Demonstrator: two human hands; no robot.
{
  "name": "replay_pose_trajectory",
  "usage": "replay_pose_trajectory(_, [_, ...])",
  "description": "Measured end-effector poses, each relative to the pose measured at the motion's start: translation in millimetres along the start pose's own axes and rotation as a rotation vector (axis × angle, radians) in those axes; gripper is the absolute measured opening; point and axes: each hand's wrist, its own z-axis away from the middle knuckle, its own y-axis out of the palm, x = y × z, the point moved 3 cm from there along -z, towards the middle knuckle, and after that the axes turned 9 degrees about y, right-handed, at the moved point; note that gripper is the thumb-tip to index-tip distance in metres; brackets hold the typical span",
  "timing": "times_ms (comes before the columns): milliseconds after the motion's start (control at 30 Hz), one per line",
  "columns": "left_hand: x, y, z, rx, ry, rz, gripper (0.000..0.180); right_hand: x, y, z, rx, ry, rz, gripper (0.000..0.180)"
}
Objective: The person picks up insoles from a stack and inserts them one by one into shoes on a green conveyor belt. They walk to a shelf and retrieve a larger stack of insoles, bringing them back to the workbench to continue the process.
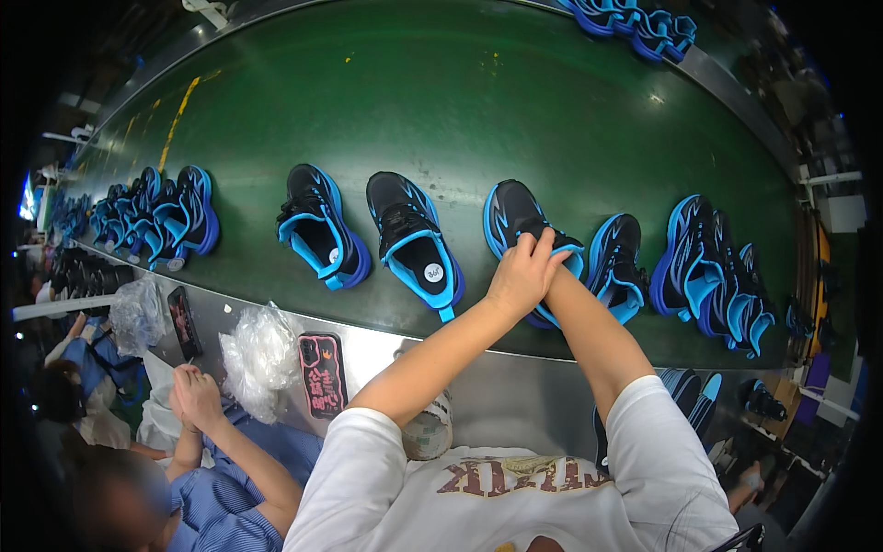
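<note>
black-and-blue sneakers, green belt, yellow stripe, blue-striped shirt, white tee

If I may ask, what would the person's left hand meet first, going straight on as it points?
The left hand would likely meet the black-and-blue shoe just ahead of it; depth makes it hard to tell whether they touch now.

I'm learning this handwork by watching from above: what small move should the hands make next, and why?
Probably ease the left hand slightly aside: it and the right wrist overlap at the black-and-blue shoe, hiding most of its lacing, whereas the next shoe to the left shows its laces openly.
</note>
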Motion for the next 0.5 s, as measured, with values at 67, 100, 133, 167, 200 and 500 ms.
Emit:
replay_pose_trajectory(67, [1,2,-3,-0.035,0.039,-0.026,0.036,-2,-5,-7,0.048,0.002,0.017,0.033])
replay_pose_trajectory(100, [0,2,-4,-0.02,0.029,-0.076,0.036,-4,-8,-9,0.079,-0.001,0.023,0.032])
replay_pose_trajectory(133, [1,0,-7,-0.006,0.028,-0.125,0.035,-9,-14,-8,0.114,-0.003,0.026,0.032])
replay_pose_trajectory(167, [0,-1,-9,0.009,0.029,-0.171,0.035,-14,-20,-5,0.156,-0.007,0.027,0.032])
replay_pose_trajectory(200, [3,-3,-10,0.045,-0.022,-0.178,0.034,-13,-32,4,0.193,-0.024,0.052,0.031])
replay_pose_trajectory(500, [25,-10,-30,-0.024,-0.029,-0.061,0.036,12,-99,95,0.621,-0.049,0.039,0.059])
